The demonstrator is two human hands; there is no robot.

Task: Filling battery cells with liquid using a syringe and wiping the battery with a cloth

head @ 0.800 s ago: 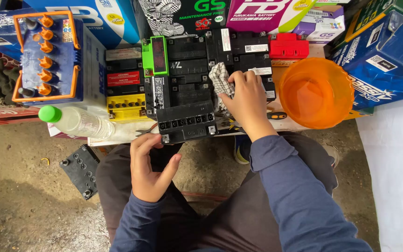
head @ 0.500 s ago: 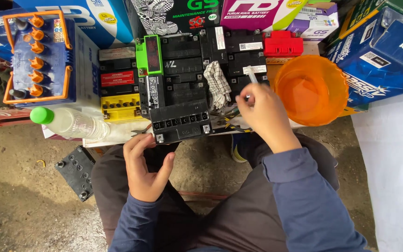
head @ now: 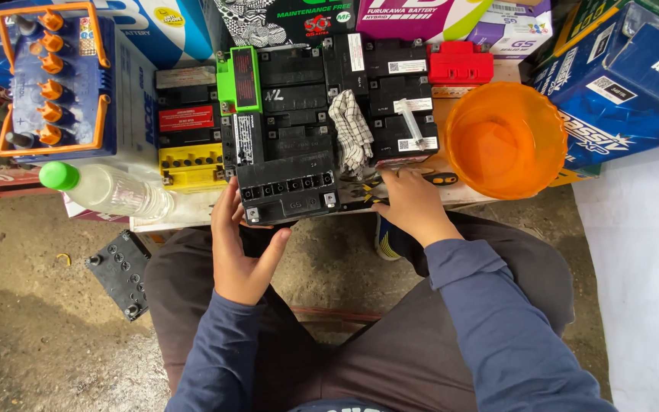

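My left hand [head: 236,244] grips the front left corner of a black battery [head: 287,191] at the table's near edge, fingers along its side and thumb under the front. My right hand [head: 413,204] rests at the table edge just right of that battery, fingers curled over pliers with yellow-and-black handles [head: 368,188]. A screwdriver handle [head: 442,179] pokes out to the right of the hand. A checked cloth [head: 348,130] lies on the row of black batteries behind. A small white strip [head: 411,122] lies on one battery top.
An orange bowl [head: 505,137] stands at the right. A clear bottle with a green cap [head: 108,191] lies at the left, near a yellow battery [head: 191,166] and a blue battery with orange caps [head: 51,84]. Another black battery [head: 120,271] sits on the floor. Boxes line the back.
My right hand left the cloth, lifted a white strip, laid it on a battery and came down onto the pliers. My left hand moved up against the black battery.
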